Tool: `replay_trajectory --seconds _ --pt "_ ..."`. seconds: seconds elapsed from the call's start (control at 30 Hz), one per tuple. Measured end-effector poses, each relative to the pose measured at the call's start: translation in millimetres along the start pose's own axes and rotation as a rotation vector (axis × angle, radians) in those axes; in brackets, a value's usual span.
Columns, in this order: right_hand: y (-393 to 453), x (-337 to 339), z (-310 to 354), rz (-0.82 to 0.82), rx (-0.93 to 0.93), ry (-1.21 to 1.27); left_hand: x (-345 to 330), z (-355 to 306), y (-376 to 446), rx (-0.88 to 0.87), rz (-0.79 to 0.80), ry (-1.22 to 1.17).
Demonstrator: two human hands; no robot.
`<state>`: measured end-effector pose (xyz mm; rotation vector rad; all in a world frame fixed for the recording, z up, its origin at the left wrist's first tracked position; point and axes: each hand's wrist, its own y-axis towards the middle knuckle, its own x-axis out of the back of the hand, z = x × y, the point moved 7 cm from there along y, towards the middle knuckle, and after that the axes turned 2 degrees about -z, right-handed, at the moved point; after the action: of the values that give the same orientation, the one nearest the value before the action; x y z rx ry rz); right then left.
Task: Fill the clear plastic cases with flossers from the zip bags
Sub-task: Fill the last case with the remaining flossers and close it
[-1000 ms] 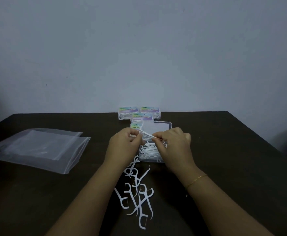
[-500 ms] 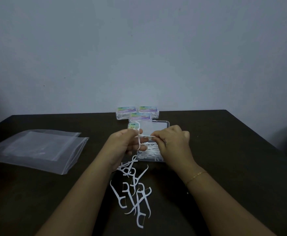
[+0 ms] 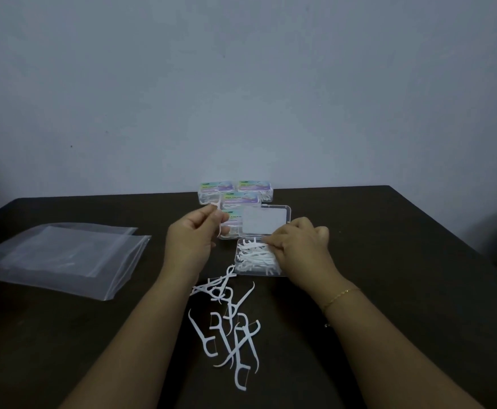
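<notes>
On the dark table [image 3: 388, 261], two flat zip bags [image 3: 64, 258] lie far left, well apart from the hands. Closed filled cases [image 3: 235, 191] sit at the far edge. Just nearer, the open case [image 3: 259, 259] holds flossers lying left-right. The right hand [image 3: 298, 246] rests over its right end, fingers curled, perhaps pinching one. The left hand [image 3: 191, 240] pinches an upright flosser [image 3: 218, 219], just left of the case. Loose flossers [image 3: 229, 323] wait near.
</notes>
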<state>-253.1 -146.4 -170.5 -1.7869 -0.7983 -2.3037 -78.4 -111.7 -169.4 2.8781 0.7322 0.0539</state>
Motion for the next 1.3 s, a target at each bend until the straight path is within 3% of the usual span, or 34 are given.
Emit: replay_trajectory --seconds 0.13,0.27,0.4,0.63,0.83,0.97,1.3 --pt "1 1 -5 0.033 -0.006 0.074 -14 -5 -2 -0.188 0.117 0.32" --pt "-1 17 -14 -0.093 -0.079 0.436 -41 -8 -11 -0.411 0.275 0.642" --pt "-3 22 -5 -0.088 -0.069 0.542 -51 -5 -15 -0.472 0.316 0.707" --pt "-1 18 -11 -0.052 -0.117 0.416 -43 0 -12 -0.355 0.278 0.536" --pt "2 12 -14 -0.054 -0.122 0.24 -25 14 3 -0.249 0.243 0.87" --pt "3 5 -11 0.019 -0.081 0.082 -23 20 3 -0.201 0.286 0.876" --pt "2 7 -13 -0.018 -0.099 0.221 -29 18 3 -0.281 0.293 0.836"
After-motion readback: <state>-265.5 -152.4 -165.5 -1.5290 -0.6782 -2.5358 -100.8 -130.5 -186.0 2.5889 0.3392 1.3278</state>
